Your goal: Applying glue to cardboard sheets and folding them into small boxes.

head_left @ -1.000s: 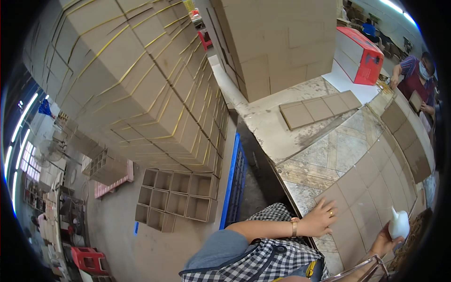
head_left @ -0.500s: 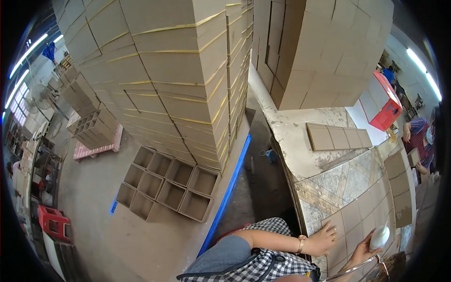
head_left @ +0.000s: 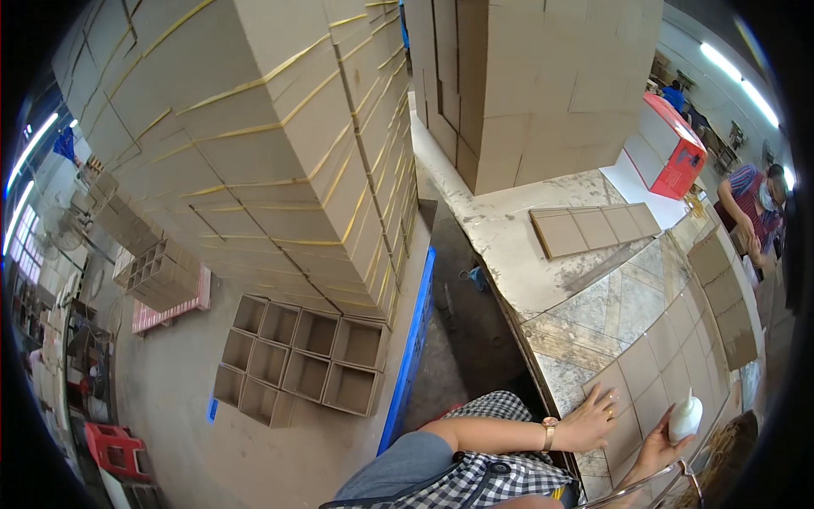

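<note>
My left hand (head_left: 587, 422), with a watch on its wrist and a ring, lies flat with fingers spread on brown cardboard panels (head_left: 638, 371). These panels lie side by side in a grid on the work table. My right hand (head_left: 655, 448) is wrapped round a white squeeze bottle (head_left: 685, 420) with a narrow nozzle pointing up. The bottle is held just above the panels at their near right side. More cardboard panels (head_left: 719, 284) stretch along the table's right side.
A strip of joined panels (head_left: 593, 229) lies farther back on the table. Tall stacks of cardboard boxes (head_left: 560, 102) and strapped boxes (head_left: 254, 170) stand behind. Open boxes (head_left: 297, 352) sit at left. A red and white box (head_left: 670, 148) and a co-worker (head_left: 750, 208) are at right.
The whole view has shifted slightly. My left hand stays flat on the panels, its fingers a little farther forward. The bottle in my right hand is more upright. The co-worker's arms have moved.
</note>
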Motion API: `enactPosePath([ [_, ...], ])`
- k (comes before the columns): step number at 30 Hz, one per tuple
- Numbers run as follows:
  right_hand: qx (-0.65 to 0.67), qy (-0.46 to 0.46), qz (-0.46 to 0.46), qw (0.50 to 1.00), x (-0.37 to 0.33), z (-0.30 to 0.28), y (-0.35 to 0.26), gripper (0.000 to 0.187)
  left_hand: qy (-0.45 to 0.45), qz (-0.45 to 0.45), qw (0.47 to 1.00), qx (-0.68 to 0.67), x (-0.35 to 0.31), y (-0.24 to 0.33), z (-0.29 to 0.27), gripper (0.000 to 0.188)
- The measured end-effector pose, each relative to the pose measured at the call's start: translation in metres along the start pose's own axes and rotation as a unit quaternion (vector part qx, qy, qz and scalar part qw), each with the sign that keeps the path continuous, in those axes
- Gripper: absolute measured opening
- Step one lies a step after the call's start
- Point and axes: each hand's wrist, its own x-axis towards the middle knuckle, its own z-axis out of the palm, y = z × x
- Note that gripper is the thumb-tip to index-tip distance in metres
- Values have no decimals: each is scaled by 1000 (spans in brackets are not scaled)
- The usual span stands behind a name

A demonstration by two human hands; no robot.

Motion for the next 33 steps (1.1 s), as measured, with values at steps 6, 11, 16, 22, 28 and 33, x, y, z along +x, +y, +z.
enactPosePath([
  [6, 17, -17, 17, 1000, 7, -20, -8, 65, -9, -4, 1000, 9, 1, -2, 4, 49],
  [11, -2, 26, -21, 999, 2, -17, -6, 68, -33, -11, 999, 8, 3, 2, -2, 49],
  [16, 13, 17, 19, 1000, -1, -16, -16, 71, -37, -11, 999, 10, 4, 3, -4, 49],
  [22, -42, 58, -12, 997, -3, -17, -17, 72, -32, -7, 999, 16, 3, 3, -3, 51],
  [28, -71, 69, -33, 995, -6, -16, -3, 71, -9, -5, 1000, -6, 0, -1, 1, 54],
  [33, -86, 56, -27, 994, -1, -26, -5, 71, -9, -2, 1000, 2, 2, -1, 3, 54],
])
